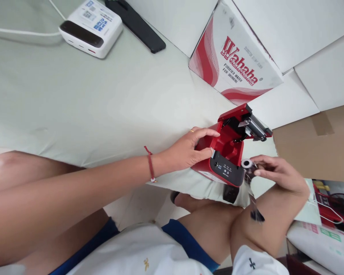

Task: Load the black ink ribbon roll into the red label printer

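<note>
A red portable printer (202, 143) stands on the cloth-covered table with its lid (235, 112) raised, so the red inner compartment shows. My left hand (186, 149) grips the printer's near left side, index finger along the rim and thumb by the black control panel (227, 170). To the right of the printer, my right hand (275, 170) pinches a small roll (247, 164) with a pale round core. A glossy, partly see-through strip (253, 204) trails down from the roll, dark at its end. The roll is just outside the compartment, close to the panel's corner.
A white power bank (88, 28) with a cable and a black phone-like case (143, 30) lie at the upper left. Behind the printer stand a Wahaha water carton (235, 57) and white boxes. A brown cardboard box (312, 141) is at the right. The table's edge runs beneath my forearm.
</note>
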Tool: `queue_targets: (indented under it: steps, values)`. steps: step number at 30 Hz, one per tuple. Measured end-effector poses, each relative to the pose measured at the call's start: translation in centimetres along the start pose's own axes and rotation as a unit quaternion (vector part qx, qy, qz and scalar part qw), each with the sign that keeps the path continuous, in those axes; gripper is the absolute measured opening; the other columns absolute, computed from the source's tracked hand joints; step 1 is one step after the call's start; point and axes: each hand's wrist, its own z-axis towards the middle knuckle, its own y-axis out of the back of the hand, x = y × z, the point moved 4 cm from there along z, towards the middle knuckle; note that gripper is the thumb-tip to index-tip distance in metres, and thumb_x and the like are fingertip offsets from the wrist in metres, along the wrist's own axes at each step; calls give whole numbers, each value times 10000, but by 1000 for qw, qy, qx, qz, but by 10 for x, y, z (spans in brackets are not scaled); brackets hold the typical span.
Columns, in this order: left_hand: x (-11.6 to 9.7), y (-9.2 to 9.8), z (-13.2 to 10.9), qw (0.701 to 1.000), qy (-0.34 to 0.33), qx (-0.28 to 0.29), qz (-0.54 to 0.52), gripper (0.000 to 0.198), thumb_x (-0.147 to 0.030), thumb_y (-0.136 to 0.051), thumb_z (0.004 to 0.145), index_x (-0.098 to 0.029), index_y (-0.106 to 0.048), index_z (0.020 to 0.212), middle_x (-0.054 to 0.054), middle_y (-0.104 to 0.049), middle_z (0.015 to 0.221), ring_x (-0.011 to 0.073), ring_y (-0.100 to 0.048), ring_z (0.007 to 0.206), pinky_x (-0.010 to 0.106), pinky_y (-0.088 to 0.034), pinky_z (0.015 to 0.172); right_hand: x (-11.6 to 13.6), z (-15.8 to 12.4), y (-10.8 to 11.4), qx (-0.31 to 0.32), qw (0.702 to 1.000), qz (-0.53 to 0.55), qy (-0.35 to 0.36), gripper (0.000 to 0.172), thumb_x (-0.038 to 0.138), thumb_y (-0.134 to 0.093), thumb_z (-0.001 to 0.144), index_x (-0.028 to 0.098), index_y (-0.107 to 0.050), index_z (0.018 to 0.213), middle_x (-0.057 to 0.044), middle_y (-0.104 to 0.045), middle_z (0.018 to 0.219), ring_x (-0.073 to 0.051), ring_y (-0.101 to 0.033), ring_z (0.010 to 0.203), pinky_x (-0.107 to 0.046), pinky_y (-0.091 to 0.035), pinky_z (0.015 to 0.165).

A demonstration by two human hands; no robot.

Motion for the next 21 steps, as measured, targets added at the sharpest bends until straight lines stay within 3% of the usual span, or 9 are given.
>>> queue_targets:
  steps: [3,9,12,14,16,18,21]
  values:
    - [0,0,0,1000,-3,-3,0,424,-272,-664,905,-313,-705,1325,57,-647,1389,275,-626,1366,539,-472,1285,-10,26,-19,27,996,75,-25,564,678,-907,787,192,-833,1062,-135,-831,1078,-256,-785,942,-399,-675,896]
    - [-2,0,-1,1000,7,2,6,468,-283,-649,910,-286,-682,1377,81,-624,1435,288,-592,1426,541,-456,1301,-14,46,-40,-57,989,132,-26,644,699,-921,737,211,-778,1132,-107,-819,1151,-251,-769,1027,-400,-647,941]
    - [-1,1,-1,1000,10,0,1,466,-270,-656,910,-303,-686,1374,73,-621,1447,277,-601,1416,532,-466,1292,-21,43,-40,-90,984,152,-38,611,654,-917,762,210,-771,1156,-104,-816,1136,-234,-758,992,-371,-626,873]
    - [0,1,-1,1000,12,-1,-3,463,-265,-661,909,-311,-692,1369,67,-627,1436,272,-619,1381,529,-483,1272,-28,41,-36,-120,979,159,-48,588,635,-903,776,206,-766,1154,-89,-806,1040,-191,-717,848,-321,-575,728]
    - [1,1,-1,1000,10,-5,-3,458,-267,-666,907,-316,-698,1361,63,-635,1407,271,-637,1338,522,-509,1238,-35,41,-32,-165,972,161,-51,589,647,-869,785,207,-748,1158,-49,-751,896,-117,-551,623,-278,-422,553]
    - [2,1,-1,1000,8,-6,-2,453,-280,-669,907,-319,-700,1357,60,-638,1387,268,-651,1300,511,-534,1200,-41,44,-31,-204,965,161,-46,628,683,-803,797,214,-718,1206,-13,-680,826,-76,-346,527,-280,-270,491]
    - [3,1,-1,1000,5,-6,2,455,-305,-671,909,-320,-698,1363,60,-634,1386,265,-661,1275,503,-541,1183,-41,51,-42,-197,968,148,-43,671,683,-727,816,204,-689,1284,-13,-679,871,-73,-321,536,-284,-284,513]
